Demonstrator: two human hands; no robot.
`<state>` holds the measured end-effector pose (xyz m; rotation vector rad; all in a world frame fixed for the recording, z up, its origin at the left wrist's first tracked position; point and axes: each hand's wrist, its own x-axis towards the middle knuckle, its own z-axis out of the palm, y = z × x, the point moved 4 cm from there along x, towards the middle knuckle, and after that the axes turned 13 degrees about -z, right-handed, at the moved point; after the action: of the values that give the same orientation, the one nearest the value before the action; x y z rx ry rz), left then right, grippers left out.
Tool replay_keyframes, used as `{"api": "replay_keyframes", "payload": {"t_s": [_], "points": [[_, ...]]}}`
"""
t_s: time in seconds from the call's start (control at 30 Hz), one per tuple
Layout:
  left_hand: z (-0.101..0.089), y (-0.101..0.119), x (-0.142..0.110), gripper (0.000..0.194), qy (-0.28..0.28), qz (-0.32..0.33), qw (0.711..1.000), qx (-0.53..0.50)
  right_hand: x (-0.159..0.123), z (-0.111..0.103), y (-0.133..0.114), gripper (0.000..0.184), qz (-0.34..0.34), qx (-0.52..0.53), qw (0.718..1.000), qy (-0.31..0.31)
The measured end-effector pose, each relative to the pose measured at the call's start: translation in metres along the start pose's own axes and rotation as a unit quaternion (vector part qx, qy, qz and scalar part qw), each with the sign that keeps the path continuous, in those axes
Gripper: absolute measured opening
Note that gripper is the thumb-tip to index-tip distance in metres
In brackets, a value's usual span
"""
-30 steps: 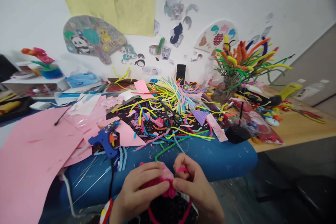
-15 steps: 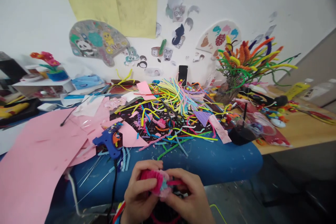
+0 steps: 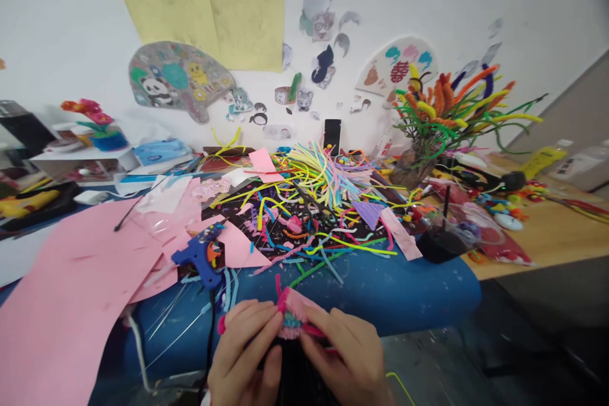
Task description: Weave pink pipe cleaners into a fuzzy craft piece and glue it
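Both of my hands hold a small fuzzy pink pipe-cleaner piece (image 3: 294, 314) low in the head view, just in front of the table's near edge. My left hand (image 3: 245, 349) pinches its left side with curled fingers. Closed fingers of my right hand (image 3: 343, 352) grip its right side, where a darker pink strand sticks out. The piece has a light pink top and some blue in it. What lies under my hands is dark and hard to make out.
A blue glue gun (image 3: 200, 258) with a black cord lies just beyond my hands on the blue table cover (image 3: 409, 292). Pink paper sheets (image 3: 61, 292) spread to the left. A heap of coloured pipe cleaners (image 3: 314, 203) fills the middle. A vase of pipe-cleaner flowers (image 3: 423, 133) stands at the right.
The pink piece has been turned in my hands and now stands a little higher, with its light pink side up. My hands have dropped lower in the picture.
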<state>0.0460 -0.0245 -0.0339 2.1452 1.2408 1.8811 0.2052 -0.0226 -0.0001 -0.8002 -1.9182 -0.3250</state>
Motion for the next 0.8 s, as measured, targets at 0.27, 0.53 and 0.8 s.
{"api": "replay_keyframes", "payload": {"t_s": [0.27, 0.53, 0.8], "points": [[-0.003, 0.0, 0.009, 0.018, -0.02, -0.123, 0.987, -0.1, -0.008, 0.001, 0.002, 0.014, -0.039, 0.002, 0.999, -0.025], [-0.008, -0.011, 0.032, 0.012, -0.16, -0.126, 0.957, -0.207, -0.006, -0.003, 0.002, 0.014, -0.022, 0.071, 0.997, -0.03], [-0.011, -0.016, 0.036, 0.016, -0.24, -0.105, 0.93, -0.257, -0.003, -0.006, 0.0, 0.017, -0.021, 0.081, 0.995, -0.045]]}}
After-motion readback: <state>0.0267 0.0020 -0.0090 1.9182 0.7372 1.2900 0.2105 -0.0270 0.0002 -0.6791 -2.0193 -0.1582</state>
